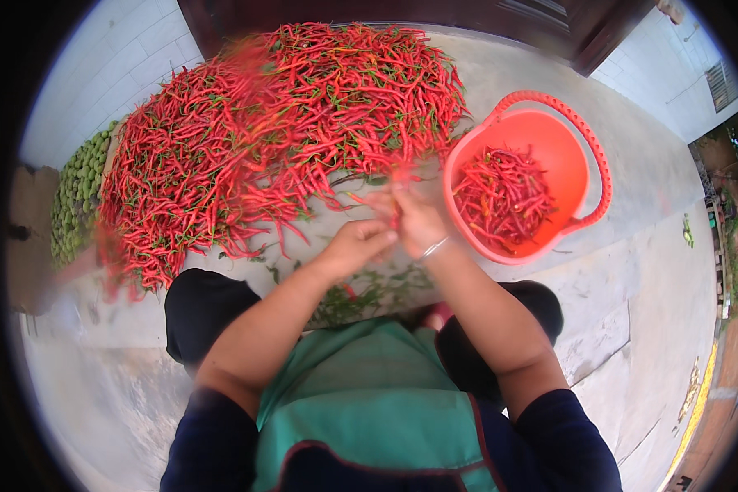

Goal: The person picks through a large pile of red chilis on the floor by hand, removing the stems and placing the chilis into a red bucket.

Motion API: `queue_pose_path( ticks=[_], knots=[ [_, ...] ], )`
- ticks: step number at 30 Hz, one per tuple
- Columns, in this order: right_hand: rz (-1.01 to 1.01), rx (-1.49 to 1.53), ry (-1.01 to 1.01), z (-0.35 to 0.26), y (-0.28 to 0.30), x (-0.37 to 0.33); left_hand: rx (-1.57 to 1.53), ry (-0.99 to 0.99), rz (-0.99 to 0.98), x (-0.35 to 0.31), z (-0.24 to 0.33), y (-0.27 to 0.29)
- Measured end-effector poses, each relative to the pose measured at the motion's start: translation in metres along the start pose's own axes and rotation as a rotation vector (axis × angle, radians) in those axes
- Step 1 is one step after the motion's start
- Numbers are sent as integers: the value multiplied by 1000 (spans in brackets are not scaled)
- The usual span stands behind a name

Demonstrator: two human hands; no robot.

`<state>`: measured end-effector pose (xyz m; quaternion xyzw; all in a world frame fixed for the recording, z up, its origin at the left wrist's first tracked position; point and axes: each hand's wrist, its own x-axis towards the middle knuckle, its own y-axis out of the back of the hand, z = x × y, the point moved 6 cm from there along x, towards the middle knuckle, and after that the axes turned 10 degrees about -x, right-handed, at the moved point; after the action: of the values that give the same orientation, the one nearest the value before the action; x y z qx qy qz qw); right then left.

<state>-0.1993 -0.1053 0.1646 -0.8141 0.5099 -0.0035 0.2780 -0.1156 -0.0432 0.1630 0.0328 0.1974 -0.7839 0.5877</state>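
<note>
My two hands meet in front of my knees, over the ground between the heap and my lap. My right hand, with a silver bangle at its wrist, is closed round a red chili pepper; its fingertips are blurred. Close against it, my left hand has its thumb and fingers pinched together; what they grip is hidden. Beyond both hands spreads a large heap of red chili peppers with green stems. To the right stands an orange-red basket with a braided handle, partly filled with chili peppers.
Picked green stems and leaves lie on the ground below my hands. A pile of round green produce rests at the far left by the white wall. A dark door closes off the back. Concrete floor extends right.
</note>
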Motion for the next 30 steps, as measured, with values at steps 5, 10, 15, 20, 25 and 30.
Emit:
queue_pose_path(
  ticks=[5,10,15,20,25,30],
  knots=[
    [41,55,-161,-5,16,-11,714,-614,80,-13,41,-29],
    [570,-1469,304,-128,103,-23,960,-538,73,-9,16,-29],
    [800,-1686,567,-147,126,-29,1160,-188,29,-12,-55,43],
    [-37,-1780,270,-5,43,23,1187,91,98,-20,-58,82],
    [-308,-2063,244,130,8,43,1131,60,235,-42,-59,106],
    [-264,-2129,275,154,-3,72,1119,-56,331,-51,-56,121]
  ],
)
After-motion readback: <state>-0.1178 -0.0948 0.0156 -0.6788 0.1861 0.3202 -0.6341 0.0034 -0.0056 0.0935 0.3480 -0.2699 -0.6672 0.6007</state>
